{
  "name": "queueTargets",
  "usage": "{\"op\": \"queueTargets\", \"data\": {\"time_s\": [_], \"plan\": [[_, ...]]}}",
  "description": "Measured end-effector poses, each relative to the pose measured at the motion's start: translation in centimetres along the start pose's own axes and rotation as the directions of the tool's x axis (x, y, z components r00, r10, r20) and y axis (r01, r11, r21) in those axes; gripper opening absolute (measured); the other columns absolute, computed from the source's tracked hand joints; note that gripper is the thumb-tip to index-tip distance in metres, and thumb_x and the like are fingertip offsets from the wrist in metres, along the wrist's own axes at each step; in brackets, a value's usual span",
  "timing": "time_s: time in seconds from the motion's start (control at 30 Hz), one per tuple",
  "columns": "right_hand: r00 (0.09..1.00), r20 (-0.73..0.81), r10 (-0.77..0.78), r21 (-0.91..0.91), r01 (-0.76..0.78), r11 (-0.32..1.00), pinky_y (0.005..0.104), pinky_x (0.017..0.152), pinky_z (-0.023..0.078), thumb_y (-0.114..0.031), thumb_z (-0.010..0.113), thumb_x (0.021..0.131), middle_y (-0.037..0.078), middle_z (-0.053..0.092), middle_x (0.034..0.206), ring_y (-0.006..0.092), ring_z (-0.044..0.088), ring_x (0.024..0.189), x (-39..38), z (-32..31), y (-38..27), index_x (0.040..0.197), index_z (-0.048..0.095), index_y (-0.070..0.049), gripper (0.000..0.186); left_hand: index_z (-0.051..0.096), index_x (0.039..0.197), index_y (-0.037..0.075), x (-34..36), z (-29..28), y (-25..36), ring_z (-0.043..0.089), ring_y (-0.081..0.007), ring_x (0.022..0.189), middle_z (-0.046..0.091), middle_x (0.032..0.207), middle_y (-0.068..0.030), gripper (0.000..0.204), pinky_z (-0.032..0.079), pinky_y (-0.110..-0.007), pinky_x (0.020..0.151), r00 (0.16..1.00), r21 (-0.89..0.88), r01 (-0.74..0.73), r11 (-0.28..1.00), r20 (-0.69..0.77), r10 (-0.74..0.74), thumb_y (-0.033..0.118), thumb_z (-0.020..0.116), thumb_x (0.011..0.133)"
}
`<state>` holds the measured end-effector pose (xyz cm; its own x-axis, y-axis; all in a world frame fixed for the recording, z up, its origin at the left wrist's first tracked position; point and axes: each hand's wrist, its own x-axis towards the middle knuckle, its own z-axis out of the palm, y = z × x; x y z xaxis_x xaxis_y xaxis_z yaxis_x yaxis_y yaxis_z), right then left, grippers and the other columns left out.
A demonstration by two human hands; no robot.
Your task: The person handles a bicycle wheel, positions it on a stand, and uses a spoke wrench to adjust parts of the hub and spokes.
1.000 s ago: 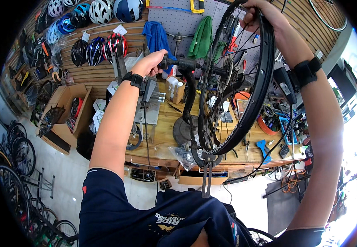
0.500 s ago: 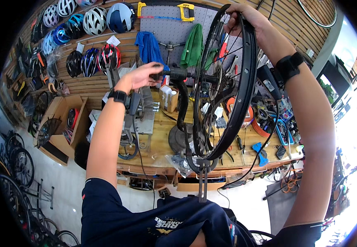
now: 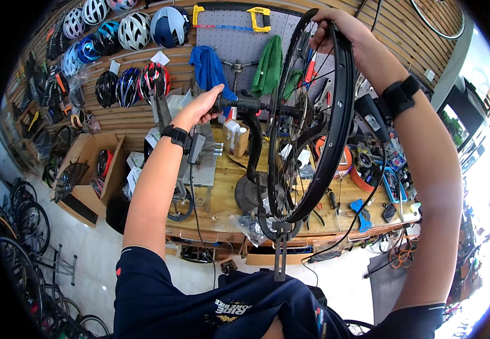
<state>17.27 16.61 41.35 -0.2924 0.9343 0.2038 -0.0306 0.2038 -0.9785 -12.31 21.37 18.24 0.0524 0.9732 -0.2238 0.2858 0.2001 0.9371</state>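
A black bicycle wheel (image 3: 342, 113) stands upright in a dark truing stand (image 3: 254, 141), whose round base (image 3: 246, 194) rests on the wooden workbench. My right hand (image 3: 344, 34) is closed round the top of the rim, fingers curling to the inner side by the spokes. At the left end of the stand's axle clamp, my left hand (image 3: 199, 108) is closed on the dark knob (image 3: 219, 104), thumb on top; most of its fingers are hidden. Below, a slotted metal gauge (image 3: 280, 248) on the stand sits at the rim's lower edge.
On the bench (image 3: 222, 198) lie a white bottle (image 3: 236, 135), blue plastic tool (image 3: 361, 214), pliers and a cluttered blue tray (image 3: 393, 183). Blue (image 3: 208, 68) and green cloths (image 3: 267, 68) hang behind, beside several helmets. A cardboard box (image 3: 95, 186) stands left. Cables trail from both wrists.
My left hand has turned on the knob, its thumb now raised and its fingers lower. My right hand keeps its hold on the rim. The whole view has shifted slightly.
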Motion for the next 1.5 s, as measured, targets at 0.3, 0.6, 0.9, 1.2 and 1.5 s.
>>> {"op": "queueTargets", "data": {"time_s": [0.3,0.6,0.9,1.2,1.5], "plan": [[0.997,0.078,0.018,0.065,-0.023,0.998,0.0346,0.076,0.056,-0.013,0.061,0.091,0.001,0.054,0.059,0.0119,0.055,0.053,2.0,-1.6,0.6,0.075,0.052,-0.007,0.02,0.064,0.104,0.011,-0.3,-0.5,-1.5,0.054,-0.0084,0.067,0.063,0.083,-0.0005,0.037,0.041,-0.024,0.058,0.973,-0.219,-0.199,0.955,0.076,0.22,0.046,0.058,0.095],[0.992,0.086,0.096,0.08,-0.103,0.992,0.0363,0.053,0.052,-0.014,0.057,0.088,-0.003,0.049,0.048,0.0145,0.054,0.045,1.7,0.7,0.0,0.056,0.046,-0.017,0.034,0.048,0.132,-0.001,-12.7,7.3,4.0,0.051,-0.0249,0.124,0.054,0.132,-0.0137,0.057,0.04,-0.039,0.103,0.423,0.03,-0.901,0.433,-0.163,0.891,0.031,0.07,0.091],[0.957,0.29,-0.005,0.116,-0.03,0.993,0.0345,0.045,0.046,-0.012,0.056,0.087,0.002,0.05,0.052,0.0164,0.049,0.043,4.1,-2.0,1.6,0.068,0.052,-0.011,0.02,0.059,0.111,0.0,-17.5,18.1,14.7,0.056,-0.0063,0.079,0.06,0.089,0.0011,0.028,0.048,-0.023,0.069,0.539,-0.088,-0.841,0.533,-0.054,0.841,0.014,0.065,0.087],[0.89,0.32,-0.324,-0.185,0.394,0.9,0.0323,0.069,0.051,-0.036,0.061,0.093,0.006,0.062,0.076,0.0162,0.058,0.066,-0.9,-8.1,4.8,0.099,0.061,-0.002,0.035,0.056,0.088,0.004,-18.5,18.8,15.5,0.048,-0.0072,0.057,0.051,0.065,0.0014,0.011,0.037,-0.024,0.055,0.6,0.128,-0.752,0.646,-0.272,0.753,0.015,0.057,0.087],[0.99,0.13,-0.047,-0.577,0.114,0.809,0.0378,0.073,0.057,-0.045,0.049,0.1,0.021,0.062,0.112,0.0276,0.068,0.088,-4.7,-24.3,23.8,0.128,0.049,0.008,0.059,0.055,0.092,0.001,-18.7,20.6,15.1,0.047,-0.007,0.058,0.052,0.076,-0.0006,0.009,0.038,-0.023,0.055,0.63,0.016,-0.75,0.661,-0.289,0.721,0.007,0.055,0.085]]}}
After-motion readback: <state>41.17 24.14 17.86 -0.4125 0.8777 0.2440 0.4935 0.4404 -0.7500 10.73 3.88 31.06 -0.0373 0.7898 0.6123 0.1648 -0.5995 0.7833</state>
